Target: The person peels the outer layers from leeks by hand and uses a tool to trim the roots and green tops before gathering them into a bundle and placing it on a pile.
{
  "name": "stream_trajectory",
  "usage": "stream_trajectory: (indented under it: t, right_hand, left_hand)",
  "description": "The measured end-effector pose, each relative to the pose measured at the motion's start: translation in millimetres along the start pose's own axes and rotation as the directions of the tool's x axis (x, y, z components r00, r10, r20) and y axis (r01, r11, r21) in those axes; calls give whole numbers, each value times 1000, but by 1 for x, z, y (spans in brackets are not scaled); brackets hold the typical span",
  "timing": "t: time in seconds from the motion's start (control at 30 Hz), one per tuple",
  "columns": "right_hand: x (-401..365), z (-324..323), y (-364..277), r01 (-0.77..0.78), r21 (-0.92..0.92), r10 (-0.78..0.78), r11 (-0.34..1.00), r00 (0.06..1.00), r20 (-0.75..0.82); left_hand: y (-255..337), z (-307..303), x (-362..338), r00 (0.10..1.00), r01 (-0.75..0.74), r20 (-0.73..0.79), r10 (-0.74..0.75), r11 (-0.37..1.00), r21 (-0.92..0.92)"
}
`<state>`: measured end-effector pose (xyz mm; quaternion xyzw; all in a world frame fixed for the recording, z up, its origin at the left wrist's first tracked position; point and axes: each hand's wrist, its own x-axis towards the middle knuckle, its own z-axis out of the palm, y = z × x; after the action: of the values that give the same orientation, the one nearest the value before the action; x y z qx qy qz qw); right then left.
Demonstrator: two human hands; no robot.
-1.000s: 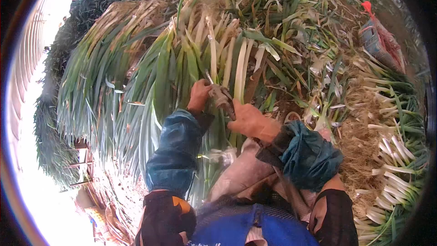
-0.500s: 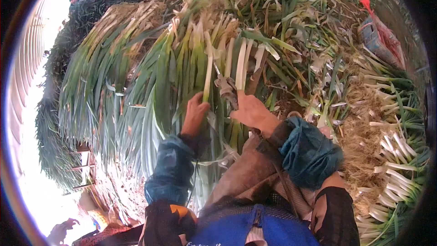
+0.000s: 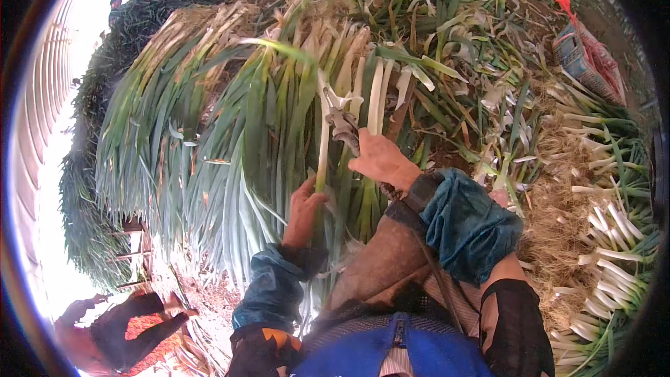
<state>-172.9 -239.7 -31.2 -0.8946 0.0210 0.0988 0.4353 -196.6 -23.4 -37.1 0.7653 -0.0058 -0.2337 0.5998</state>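
My left hand is closed around the lower part of a green onion, its pale stalk pointing away from me. In my right hand is a grey metal air blow gun, with a dark hose trailing back over my lap. The gun's tip is close beside the stalk, where loose white skin hangs off. A blurred yellow-green leaf stretches out above it. Just beyond both hands lies a thick layer of unpeeled green onions, roots pointing away.
Peeled green onions lie in a row at the right, by a mat of roots. Leaf scraps cover the ground at the back. A bag with a red tie sits back right. Another person is at the lower left.
My left hand has drawn the green onion down towards me. Skin has come loose near the gun tip, and a leaf now streaks above. More of the other person shows at lower left.
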Motion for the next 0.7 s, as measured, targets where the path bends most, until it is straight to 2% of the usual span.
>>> stream_trajectory:
  t: [0.1, 0.2, 0.27, 0.33, 0.4, 0.43, 0.47, 0.5, 0.53, 0.57, 0.6, 0.63, 0.67, 0.7]
  right_hand:
    - [4, 3, 4, 63, 12, -63, 998, 998, 18]
    - [10, 0, -1, 148, 13, -148, 989, 988, -46]
    - [5, -12, -5, 204, -18, -204, 979, 979, 12]
    - [3, -17, -13, 157, 3, -157, 988, 987, 24]
    - [2, -13, -20, 10, 70, -10, 997, 1000, 1]
    - [0, -10, -21, 58, 72, -58, 996, 998, 4]
    - [-5, -5, -19, 104, 73, -105, 992, 994, 8]
    - [-7, -3, -14, 150, 74, -152, 986, 988, 17]
    - [-5, -3, -6, 6, 55, -10, 998, 997, 73]
    - [-2, -9, 6, -31, 30, 30, 999, 999, 23]
    - [0, -18, 17, -70, 5, 70, 998, 997, -27]
    - [1, -24, 25, -111, -18, 109, 994, 991, -76]
    - [2, -26, 33, -110, 22, 111, 994, 991, -77]
    - [3, -26, 41, -109, 63, 114, 992, 990, -78]
  left_hand:
    - [4, 3, -6, 999, 29, -17, -29, 999, -23]
    - [4, 2, -12, 999, 41, -8, -41, 999, -12]
    - [3, 2, -18, 997, 73, 1, -73, 997, -13]
    - [4, 3, -24, 991, 135, 4, -135, 991, -23]
    - [8, 19, -23, 996, 94, 19, -93, 987, -127]
    - [10, 22, -21, 997, 73, 24, -69, 981, -178]
    - [-17, 17, -4, 996, -10, 89, 15, 998, -56]
    - [-17, 18, 5, 990, -99, 114, 89, 991, 87]
    - [-10, 22, 22, 976, -188, 148, 157, 956, 227]
    - [-1, 24, 42, 957, -275, 191, 219, 892, 358]
    - [6, 17, 63, 931, -363, 111, 349, 836, 412]
    - [32, 3, 83, 779, -553, 100, 620, 602, 576]
    - [59, -10, 103, 551, -576, 79, 831, 311, 756]
    - [61, -31, 139, 418, -266, -28, 908, 152, 952]
